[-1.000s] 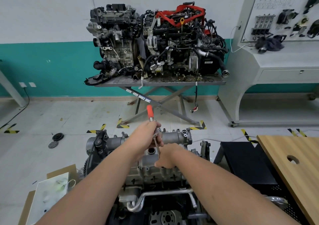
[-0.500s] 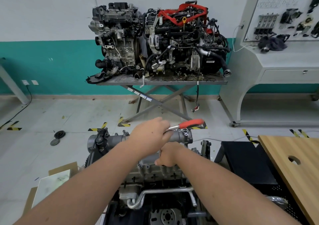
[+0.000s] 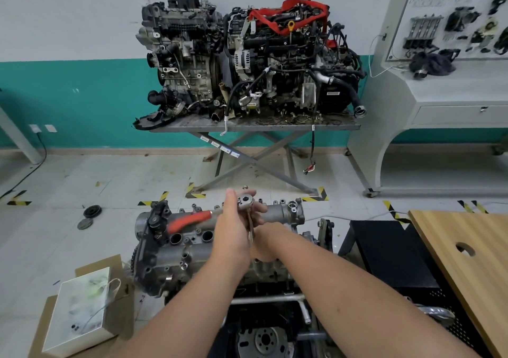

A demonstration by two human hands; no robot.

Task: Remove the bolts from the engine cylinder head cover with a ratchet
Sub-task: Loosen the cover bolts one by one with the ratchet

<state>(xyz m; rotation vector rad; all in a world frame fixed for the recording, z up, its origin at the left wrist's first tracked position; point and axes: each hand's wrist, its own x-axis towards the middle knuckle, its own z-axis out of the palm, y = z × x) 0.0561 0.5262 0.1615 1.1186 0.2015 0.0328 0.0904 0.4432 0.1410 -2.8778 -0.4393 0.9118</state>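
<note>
Ratchet (image 3: 242,206): your left hand (image 3: 233,231) is gripping its head; your right hand (image 3: 265,243) is closing round the extension (image 3: 250,228), over the cover (image 3: 189,253); loosening step; next, you are likely swinging the handle again.

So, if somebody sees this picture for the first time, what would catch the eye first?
Probably the two hands in the middle: the left hand holds a ratchet whose red handle points left over the grey engine below. Next, the two large engines on the metal table by the far wall, the right one wrapped with a red strap.
</note>
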